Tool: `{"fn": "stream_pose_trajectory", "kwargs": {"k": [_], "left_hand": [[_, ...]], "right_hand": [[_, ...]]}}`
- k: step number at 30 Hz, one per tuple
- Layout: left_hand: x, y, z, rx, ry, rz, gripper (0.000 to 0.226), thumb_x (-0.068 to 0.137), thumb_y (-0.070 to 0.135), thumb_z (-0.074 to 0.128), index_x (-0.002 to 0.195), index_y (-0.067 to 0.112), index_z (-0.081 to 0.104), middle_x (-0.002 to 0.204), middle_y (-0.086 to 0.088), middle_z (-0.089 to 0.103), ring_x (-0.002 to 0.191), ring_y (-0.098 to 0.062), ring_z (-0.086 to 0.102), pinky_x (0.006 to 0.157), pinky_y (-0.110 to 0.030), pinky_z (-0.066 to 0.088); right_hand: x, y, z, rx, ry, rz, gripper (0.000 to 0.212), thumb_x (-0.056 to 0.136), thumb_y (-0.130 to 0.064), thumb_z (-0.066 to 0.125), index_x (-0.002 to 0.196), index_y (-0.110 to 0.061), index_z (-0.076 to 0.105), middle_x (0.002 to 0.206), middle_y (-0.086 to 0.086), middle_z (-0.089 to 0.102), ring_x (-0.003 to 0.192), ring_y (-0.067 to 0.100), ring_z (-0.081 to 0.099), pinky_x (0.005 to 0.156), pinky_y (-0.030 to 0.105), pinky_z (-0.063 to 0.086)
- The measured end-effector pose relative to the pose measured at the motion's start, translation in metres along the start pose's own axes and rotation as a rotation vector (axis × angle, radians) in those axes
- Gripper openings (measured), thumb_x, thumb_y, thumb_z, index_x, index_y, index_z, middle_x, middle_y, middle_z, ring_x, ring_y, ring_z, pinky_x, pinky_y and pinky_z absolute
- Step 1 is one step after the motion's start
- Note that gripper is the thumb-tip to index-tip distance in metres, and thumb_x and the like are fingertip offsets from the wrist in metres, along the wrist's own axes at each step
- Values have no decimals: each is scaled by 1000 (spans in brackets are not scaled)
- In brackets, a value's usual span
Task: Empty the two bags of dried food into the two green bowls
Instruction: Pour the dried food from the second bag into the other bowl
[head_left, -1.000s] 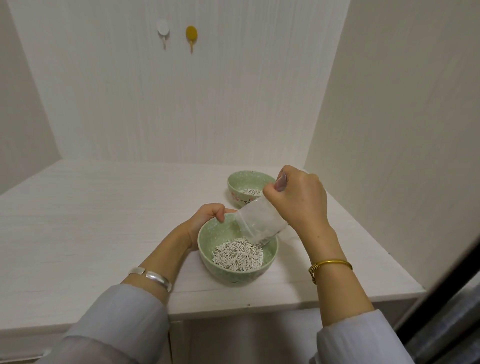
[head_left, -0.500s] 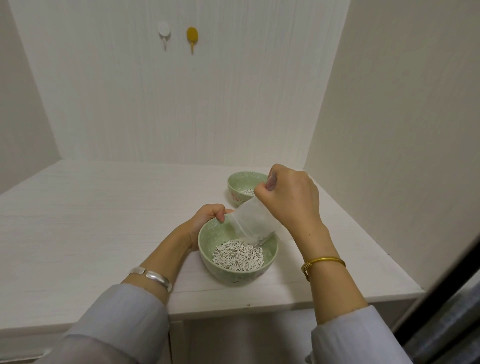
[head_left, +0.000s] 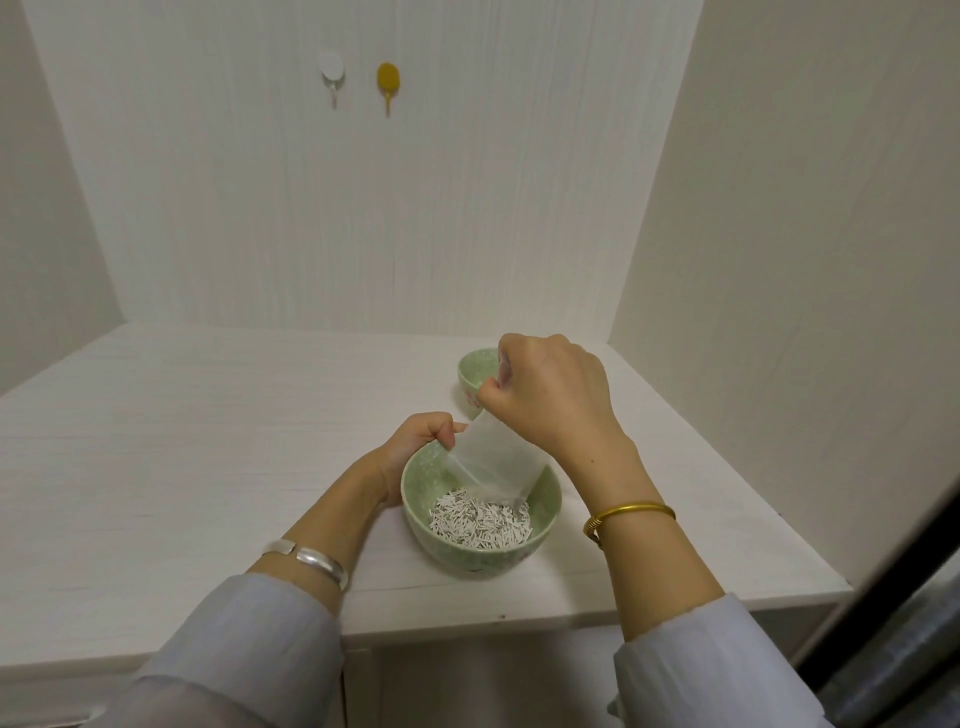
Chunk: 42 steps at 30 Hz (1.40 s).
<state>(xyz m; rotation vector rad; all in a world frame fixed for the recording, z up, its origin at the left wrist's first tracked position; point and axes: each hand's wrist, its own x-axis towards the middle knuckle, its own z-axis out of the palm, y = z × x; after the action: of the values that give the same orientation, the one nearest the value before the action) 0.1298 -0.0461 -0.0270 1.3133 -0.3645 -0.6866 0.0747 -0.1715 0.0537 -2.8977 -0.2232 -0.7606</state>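
Pale wood-grain walls (head_left: 363, 208) enclose a white table (head_left: 156, 441); two hooks (head_left: 358, 83) hang above.

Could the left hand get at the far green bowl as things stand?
Probably not directly. The left hand grips the near bowl's rim, and the right hand, holding the bag, sits between it and the far bowl.

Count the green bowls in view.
2. Near bowl at the table's front edge, under the bag; far bowl behind it, partly hidden by the right hand.
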Motion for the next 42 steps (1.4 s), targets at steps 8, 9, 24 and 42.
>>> {"fn": "stream_pose_trajectory", "kwargs": {"k": [8, 9, 24, 42], "left_hand": [[-8, 5, 0, -37, -37, 43, 55, 84, 16, 23, 57, 12, 72, 55, -3, 63, 48, -13, 58, 50, -17, 47], [-7, 8, -3, -37, -2, 89, 42, 80, 21, 33, 69, 13, 73, 65, -7, 60, 54, -16, 58, 54, -20, 48], [-35, 29, 14, 663, 203, 350, 21, 63, 19, 78, 81, 24, 69, 84, 3, 71, 79, -7, 66, 70, -17, 51], [-36, 17, 12, 327, 323, 461, 27, 68, 23, 69, 87, 5, 73, 83, -9, 74, 78, -17, 68, 74, -27, 53]], "right_hand": [[0, -6, -4, -31, -33, -63, 14, 79, -25, 51, 75, -13, 45, 60, -1, 38, 66, 28, 46, 55, 30, 30], [0, -6, -5, -36, -32, -67, 15, 80, -27, 51, 75, -14, 45, 60, -1, 37, 67, 28, 44, 56, 30, 29], [1, -17, -18, 63, -18, -76, 23, 84, -37, 50, 84, -14, 49, 74, 1, 49, 72, 27, 45, 61, 30, 31], [-26, 36, -2, 1066, -207, 139, 18, 88, -30, 57, 93, -15, 66, 94, 4, 66, 70, 12, 59, 62, 29, 48]]}}
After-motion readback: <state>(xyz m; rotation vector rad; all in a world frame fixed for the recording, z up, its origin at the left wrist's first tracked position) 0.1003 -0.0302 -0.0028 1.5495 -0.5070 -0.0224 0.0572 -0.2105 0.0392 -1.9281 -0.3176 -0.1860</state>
